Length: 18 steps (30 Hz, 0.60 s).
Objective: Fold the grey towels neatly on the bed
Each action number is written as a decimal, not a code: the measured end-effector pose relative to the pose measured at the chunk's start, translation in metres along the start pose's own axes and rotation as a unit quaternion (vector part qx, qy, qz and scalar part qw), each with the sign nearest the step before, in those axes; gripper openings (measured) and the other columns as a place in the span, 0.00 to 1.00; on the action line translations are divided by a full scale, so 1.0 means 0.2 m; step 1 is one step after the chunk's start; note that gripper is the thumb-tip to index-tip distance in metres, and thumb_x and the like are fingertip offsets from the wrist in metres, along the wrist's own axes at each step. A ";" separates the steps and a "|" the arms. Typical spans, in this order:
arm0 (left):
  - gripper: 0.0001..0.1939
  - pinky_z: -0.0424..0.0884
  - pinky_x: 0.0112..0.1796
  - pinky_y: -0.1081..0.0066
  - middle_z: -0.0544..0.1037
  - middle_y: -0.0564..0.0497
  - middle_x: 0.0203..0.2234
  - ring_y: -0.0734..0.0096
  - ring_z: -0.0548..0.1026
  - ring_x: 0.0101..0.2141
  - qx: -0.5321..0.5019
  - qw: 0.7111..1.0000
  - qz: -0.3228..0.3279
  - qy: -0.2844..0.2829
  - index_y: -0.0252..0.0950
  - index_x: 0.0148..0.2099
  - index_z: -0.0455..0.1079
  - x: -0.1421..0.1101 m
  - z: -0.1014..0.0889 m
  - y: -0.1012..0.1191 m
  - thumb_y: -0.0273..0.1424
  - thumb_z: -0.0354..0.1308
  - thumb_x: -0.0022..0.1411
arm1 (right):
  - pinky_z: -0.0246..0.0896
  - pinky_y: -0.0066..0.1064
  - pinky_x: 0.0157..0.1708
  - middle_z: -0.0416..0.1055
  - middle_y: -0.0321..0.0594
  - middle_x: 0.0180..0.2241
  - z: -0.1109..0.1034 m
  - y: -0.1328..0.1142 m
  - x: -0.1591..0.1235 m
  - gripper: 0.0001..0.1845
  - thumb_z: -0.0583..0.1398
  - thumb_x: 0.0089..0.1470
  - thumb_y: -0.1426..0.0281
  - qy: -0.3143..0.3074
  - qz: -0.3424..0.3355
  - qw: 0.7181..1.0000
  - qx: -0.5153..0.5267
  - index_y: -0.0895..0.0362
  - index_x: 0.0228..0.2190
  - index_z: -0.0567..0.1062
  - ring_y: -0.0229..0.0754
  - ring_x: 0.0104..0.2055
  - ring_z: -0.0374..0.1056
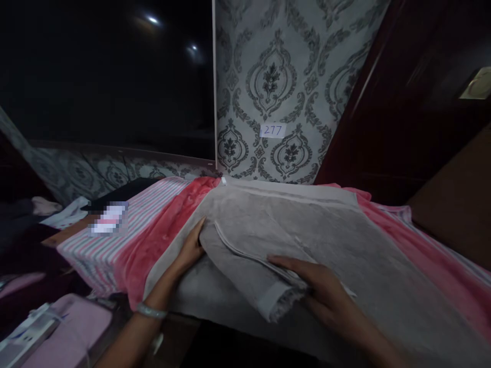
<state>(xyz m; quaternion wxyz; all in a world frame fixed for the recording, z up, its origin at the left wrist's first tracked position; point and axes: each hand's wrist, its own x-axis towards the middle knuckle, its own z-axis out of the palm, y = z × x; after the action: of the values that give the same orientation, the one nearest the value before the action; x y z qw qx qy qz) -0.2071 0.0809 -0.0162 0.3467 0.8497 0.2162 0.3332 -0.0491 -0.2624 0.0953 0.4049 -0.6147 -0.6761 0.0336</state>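
- Patterned grey damask wallpaper (276,76) is backing the scene, with a small paper label (272,131) reading 277 stuck to it; a dark window or screen (107,76) is filling the left of the wall and dark wood panelling (414,102) is standing on the right.
- Covering the surface are a striped cloth (153,204) and a pink fleece blanket (164,230); a grey towel (307,230) is lying spread on top of both.
- One corner of the towel is lying folded back over itself, its hemmed edge showing near the front.
- The left hand (190,248) is resting flat at the towel's left edge, fingers extended and tucked just under the folded flap, not clenched; a bangle (151,311) is circling that wrist.
- The right hand (318,286) is pressing down on the folded corner, fingers (287,263) stretched out and loose rather than pinching.
- The towel looks soft, limp and fairly light, with a plush, non-slippery nap; I judge it would droop if lifted from the middle, so the hemmed edge and corners are the best places to take hold.
- At lower left, something pink (72,322) is sitting below the surface.
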 end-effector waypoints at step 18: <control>0.21 0.61 0.64 0.54 0.72 0.49 0.61 0.51 0.69 0.62 -0.094 0.989 0.040 -0.105 0.50 0.51 0.80 -0.07 0.11 0.18 0.43 0.64 0.54 | 0.76 0.47 0.46 0.80 0.46 0.44 -0.31 0.04 -0.41 0.19 0.62 0.54 0.51 0.121 0.205 0.966 0.106 0.39 0.45 0.82 0.57 0.46 0.77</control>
<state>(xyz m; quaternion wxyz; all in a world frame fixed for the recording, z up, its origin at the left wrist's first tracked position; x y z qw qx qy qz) -0.1956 0.0388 -0.0070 0.4319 0.8517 0.1122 0.2748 -0.0131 -0.3582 0.0908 0.5311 -0.6931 -0.4743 0.1121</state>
